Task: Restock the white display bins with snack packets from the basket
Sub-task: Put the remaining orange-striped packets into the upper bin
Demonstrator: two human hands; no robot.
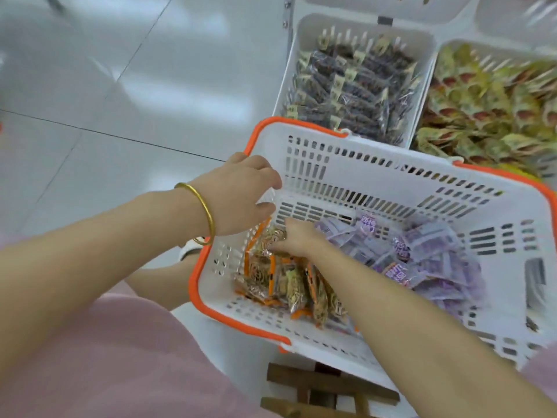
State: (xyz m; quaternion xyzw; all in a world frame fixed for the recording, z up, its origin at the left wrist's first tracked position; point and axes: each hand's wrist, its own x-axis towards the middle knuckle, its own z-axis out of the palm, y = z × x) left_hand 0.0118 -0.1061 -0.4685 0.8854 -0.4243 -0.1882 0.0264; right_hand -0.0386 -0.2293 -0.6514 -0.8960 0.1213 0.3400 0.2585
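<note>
Right hand deep in the slotted white basket, fingers curled round crinkly orange packets at seven o'clock; glossy purple packets heap at three. Left hand clamps the orange-rimmed corner at ten. White bins at twelve, blurred, the rightmost cut off.

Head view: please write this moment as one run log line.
left hand holds basket rim | right hand on orange packets, grip unclear | purple packets beside them | white bins behind basket
</note>
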